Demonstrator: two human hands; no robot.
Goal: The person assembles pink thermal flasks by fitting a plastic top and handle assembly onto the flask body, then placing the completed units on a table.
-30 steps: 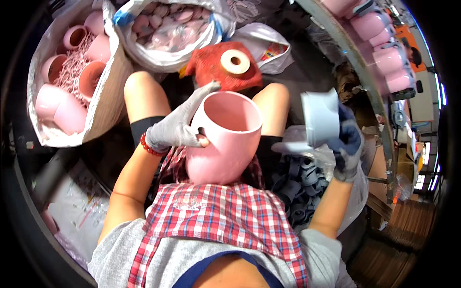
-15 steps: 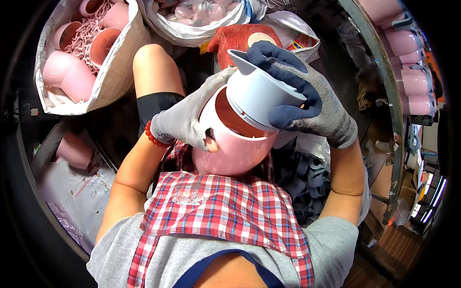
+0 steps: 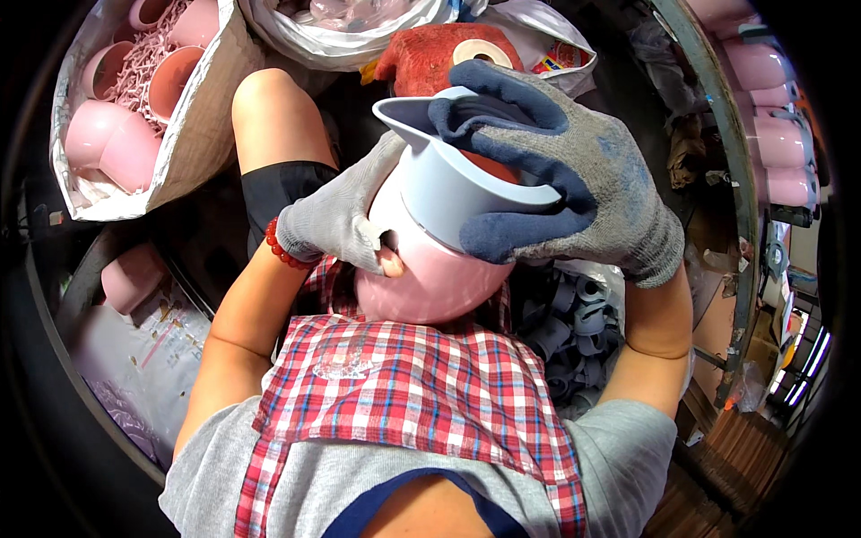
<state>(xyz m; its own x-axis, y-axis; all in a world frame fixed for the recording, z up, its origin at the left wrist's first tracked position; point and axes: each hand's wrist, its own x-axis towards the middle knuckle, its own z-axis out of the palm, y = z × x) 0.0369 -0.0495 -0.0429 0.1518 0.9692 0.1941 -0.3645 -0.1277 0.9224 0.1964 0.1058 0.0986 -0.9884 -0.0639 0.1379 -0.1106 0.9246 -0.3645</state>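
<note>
A pink rounded jug body [image 3: 430,285] rests in my lap against the checked apron. My left hand [image 3: 345,211], in a grey glove torn at the thumb, grips its left side. On the body's mouth sits a pale blue-grey spout collar [image 3: 457,197], its pouring lip pointing to the far left. My right hand [image 3: 565,170], in a grey and navy glove, is closed round the collar, with fingers over its far rim and the thumb on its near side. The right part of the seam is hidden behind that thumb.
A white woven sack [image 3: 193,148] at the far left holds several pink bodies and shavings. Dark grey parts [image 3: 578,327] fill a bag by my right forearm. A red cloth-like bundle [image 3: 430,58] lies ahead. Finished-looking pink jugs [image 3: 778,142] line a rack at right.
The spout collar, tilted above the open pink body before, has come down onto its mouth and now sits more level. My right hand moved with it; my left keeps its hold.
</note>
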